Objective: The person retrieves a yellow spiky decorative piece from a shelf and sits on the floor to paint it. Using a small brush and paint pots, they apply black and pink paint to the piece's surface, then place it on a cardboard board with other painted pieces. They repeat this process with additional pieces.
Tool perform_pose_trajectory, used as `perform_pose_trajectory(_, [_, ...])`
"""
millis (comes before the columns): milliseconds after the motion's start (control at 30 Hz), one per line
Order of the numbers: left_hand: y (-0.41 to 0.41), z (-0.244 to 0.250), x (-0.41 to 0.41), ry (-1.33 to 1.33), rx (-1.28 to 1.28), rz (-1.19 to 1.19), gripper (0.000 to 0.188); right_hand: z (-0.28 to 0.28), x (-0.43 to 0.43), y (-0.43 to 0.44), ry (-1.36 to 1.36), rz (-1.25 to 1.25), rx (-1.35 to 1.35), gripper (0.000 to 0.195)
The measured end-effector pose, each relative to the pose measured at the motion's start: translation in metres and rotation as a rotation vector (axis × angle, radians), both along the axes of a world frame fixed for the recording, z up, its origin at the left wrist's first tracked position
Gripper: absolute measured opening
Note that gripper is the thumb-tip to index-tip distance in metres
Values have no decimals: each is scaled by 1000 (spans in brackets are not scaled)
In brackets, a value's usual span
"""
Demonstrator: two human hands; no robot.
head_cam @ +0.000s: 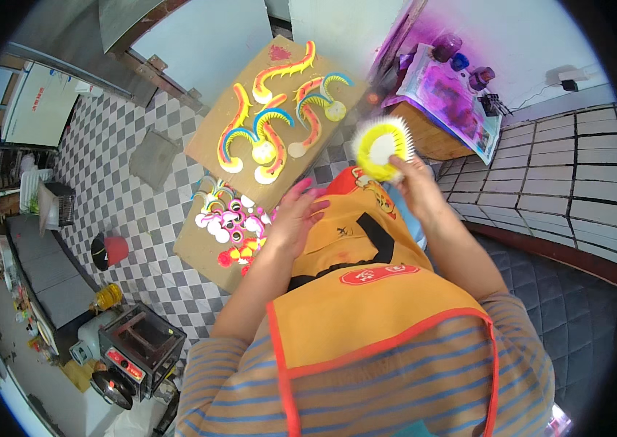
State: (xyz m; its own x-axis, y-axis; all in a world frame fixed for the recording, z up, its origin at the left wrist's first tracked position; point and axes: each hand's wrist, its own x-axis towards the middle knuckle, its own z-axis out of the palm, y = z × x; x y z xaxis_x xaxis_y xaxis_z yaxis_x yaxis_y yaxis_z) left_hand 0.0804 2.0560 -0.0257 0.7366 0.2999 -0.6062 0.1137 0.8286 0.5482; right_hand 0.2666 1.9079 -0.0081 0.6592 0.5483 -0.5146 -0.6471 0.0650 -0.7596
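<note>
My right hand [416,183] grips the lower edge of a round white piece with a yellow ring and a spiky fringe [383,146], thumb on its face. Over the lap, beside the orange apron [341,224], my left hand [298,212] is raised with its fingers apart and holds nothing; its fingertips are stained pink. Ahead of me, a brown board [207,143] bears several curved, painted pieces in yellow, orange and blue, such as a spiny yellow-and-orange curl [286,71]. Closer to my left hand lie pink-and-white pieces with dark round spots [235,221], on a lower board.
At the right, a wooden stand [434,131] carries a purple-stained sheet with several paint jars, one of them blue [459,61]. White tiles cover a ledge beside it. On the checkered floor at the left stand a red bucket [116,250] and a gas cylinder [90,336].
</note>
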Motion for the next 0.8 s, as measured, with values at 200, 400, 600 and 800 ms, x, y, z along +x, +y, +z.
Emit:
perform_pose_trajectory(200, [27, -24, -26, -21, -39, 253, 40, -15, 109, -7, -117, -50, -348, 21])
perform_pose_trajectory(400, [34, -49, 14, 61, -128, 481, 37, -20, 194, 82, -146, 210, -328, 27])
perform_pose_trajectory(600, [18, -80, 126, 166, -219, 670, 33, -140, 310, 197, -129, 575, -282, 32])
perform_pose_trajectory(800, [-11, -110, 246, 311, -254, 513, 29, -240, 325, 297, -47, 965, -276, 38])
